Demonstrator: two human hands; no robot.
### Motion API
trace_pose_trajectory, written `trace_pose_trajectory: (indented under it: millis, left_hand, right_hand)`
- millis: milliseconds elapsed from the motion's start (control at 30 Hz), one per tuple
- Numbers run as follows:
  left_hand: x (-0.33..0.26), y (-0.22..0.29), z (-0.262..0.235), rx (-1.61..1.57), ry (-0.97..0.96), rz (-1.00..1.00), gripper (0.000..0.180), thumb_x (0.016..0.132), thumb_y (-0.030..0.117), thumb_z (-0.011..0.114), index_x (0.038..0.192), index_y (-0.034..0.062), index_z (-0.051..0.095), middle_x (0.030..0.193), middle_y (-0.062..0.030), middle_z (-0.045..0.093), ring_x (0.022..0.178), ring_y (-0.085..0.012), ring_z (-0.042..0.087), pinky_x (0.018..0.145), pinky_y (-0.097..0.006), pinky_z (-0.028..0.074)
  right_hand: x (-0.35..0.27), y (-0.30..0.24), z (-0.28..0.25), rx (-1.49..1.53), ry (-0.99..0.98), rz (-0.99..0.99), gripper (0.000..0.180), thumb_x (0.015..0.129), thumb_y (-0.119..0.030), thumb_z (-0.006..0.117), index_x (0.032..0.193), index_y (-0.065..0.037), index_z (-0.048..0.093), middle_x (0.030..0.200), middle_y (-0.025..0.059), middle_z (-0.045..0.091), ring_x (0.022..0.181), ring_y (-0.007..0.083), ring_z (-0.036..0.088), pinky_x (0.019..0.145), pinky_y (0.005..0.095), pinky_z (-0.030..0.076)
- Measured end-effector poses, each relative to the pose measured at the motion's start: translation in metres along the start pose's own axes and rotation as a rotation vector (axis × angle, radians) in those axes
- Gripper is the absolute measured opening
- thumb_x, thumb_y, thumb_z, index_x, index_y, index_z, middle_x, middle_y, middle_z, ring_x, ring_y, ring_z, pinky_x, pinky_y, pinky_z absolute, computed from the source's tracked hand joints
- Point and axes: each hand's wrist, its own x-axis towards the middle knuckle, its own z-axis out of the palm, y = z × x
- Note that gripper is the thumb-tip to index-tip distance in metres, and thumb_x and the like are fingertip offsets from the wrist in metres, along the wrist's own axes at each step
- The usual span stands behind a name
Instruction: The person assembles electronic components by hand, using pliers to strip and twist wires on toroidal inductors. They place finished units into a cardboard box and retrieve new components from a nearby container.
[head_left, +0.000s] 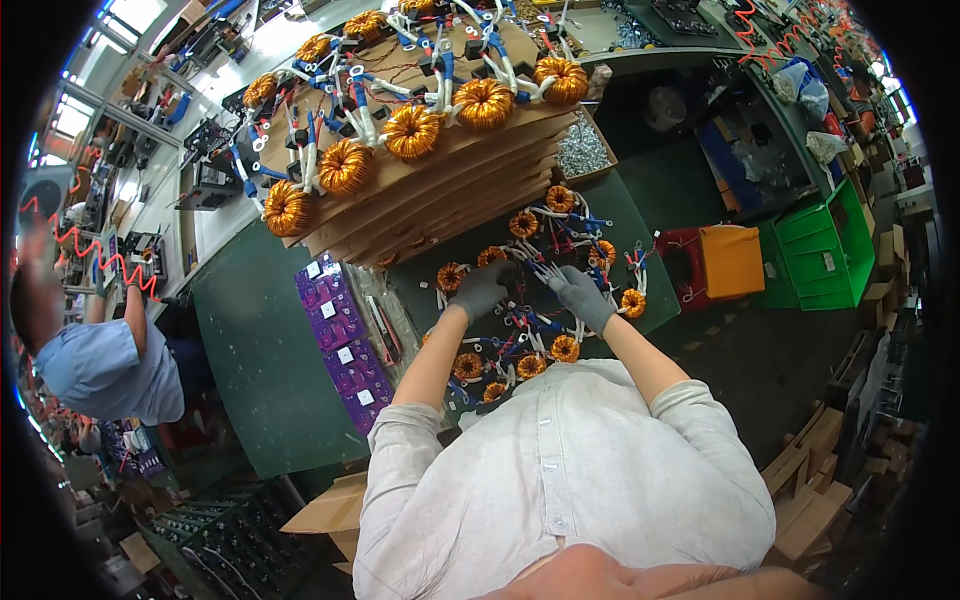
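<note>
My left hand [481, 290], in a grey glove, is closed at a small dark part among the wired coils on the green table. What it holds is hidden by the fingers. Just to its right, my right hand [582, 298], also gloved, has its fingers closed near several thin pale strands [547, 272] that point toward the left hand; whether these are wire leads or a tool I cannot tell. Around both hands lie copper-wound ring coils [523, 223] with blue, white and red wires. One coil [632, 303] sits right of my right hand, another [450, 277] left of my left hand.
Beyond my hands rises a stack of cardboard sheets [440, 200] topped with more coils [412, 132]. Purple circuit boards [345, 340] lie to the left. A box of small metal parts [583, 148], an orange bin [731, 262] and a green crate [822, 248] stand right. Another person [110, 360] works far left.
</note>
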Motion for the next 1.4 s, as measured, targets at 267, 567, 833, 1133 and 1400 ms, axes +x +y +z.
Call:
trace_pose_trajectory:
  millis: [267, 567, 833, 1133, 1400]
  left_hand:
    - [0.015, -0.034, -0.016, -0.689, 0.096, 0.086, 0.059, 0.073, -0.001, 0.057, 0.131, 0.0082, 0.047, 0.117, -0.0089, 0.058, 0.093, -0.0179, 0.06, 0.081, -0.031, 0.05]
    - [0.013, -0.05, -0.014, -0.705, 0.015, 0.11, 0.046, 0.082, 0.011, 0.06, 0.127, 0.0057, 0.052, 0.108, -0.0074, 0.061, 0.089, -0.0145, 0.061, 0.072, -0.028, 0.05]
    - [0.002, -0.021, -0.01, -0.444, 0.164, 0.177, 0.038, 0.086, 0.021, 0.062, 0.119, 0.0037, 0.056, 0.1, -0.0067, 0.063, 0.092, -0.0148, 0.061, 0.076, -0.029, 0.05]
    - [-0.001, 0.013, 0.018, 0.306, 0.391, -0.147, 0.043, 0.077, 0.027, 0.063, 0.116, 0.0115, 0.055, 0.097, -0.0151, 0.065, 0.09, -0.0318, 0.064, 0.082, -0.041, 0.05]
    - [-0.001, -0.022, 0.017, -0.292, 0.677, -0.058, 0.037, 0.079, 0.019, 0.064, 0.113, 0.0044, 0.056, 0.095, -0.0131, 0.067, 0.084, -0.0221, 0.066, 0.071, -0.033, 0.052]
  right_hand:
    - [0.011, -0.018, 0.01, 0.106, -0.06, -0.001, 0.03, 0.089, -0.027, 0.056, 0.107, -0.003, 0.057, 0.071, -0.0008, 0.05, 0.061, 0.0062, 0.044, 0.053, 0.0229, 0.035]
    - [0.04, -0.001, 0.028, 0.036, 0.072, -0.104, 0.039, 0.088, -0.031, 0.057, 0.108, 0.002, 0.063, 0.086, 0.0065, 0.064, 0.075, 0.0126, 0.055, 0.068, 0.0269, 0.043]
    - [0.055, -0.02, 0.025, -0.145, 0.045, 0.029, 0.043, 0.086, -0.032, 0.062, 0.11, 0.004, 0.062, 0.098, 0.0119, 0.067, 0.089, 0.0162, 0.06, 0.08, 0.0286, 0.043]
    - [0.058, -0.025, 0.013, 0.09, 0.115, -0.026, 0.042, 0.08, -0.031, 0.065, 0.106, 0.002, 0.063, 0.094, 0.0129, 0.068, 0.086, 0.0207, 0.063, 0.079, 0.0299, 0.046]
    - [0.054, -0.031, 0.035, -0.065, 0.111, -0.05, 0.031, 0.079, -0.022, 0.067, 0.099, 0.001, 0.065, 0.083, 0.007, 0.065, 0.075, 0.0116, 0.057, 0.072, 0.0272, 0.045]
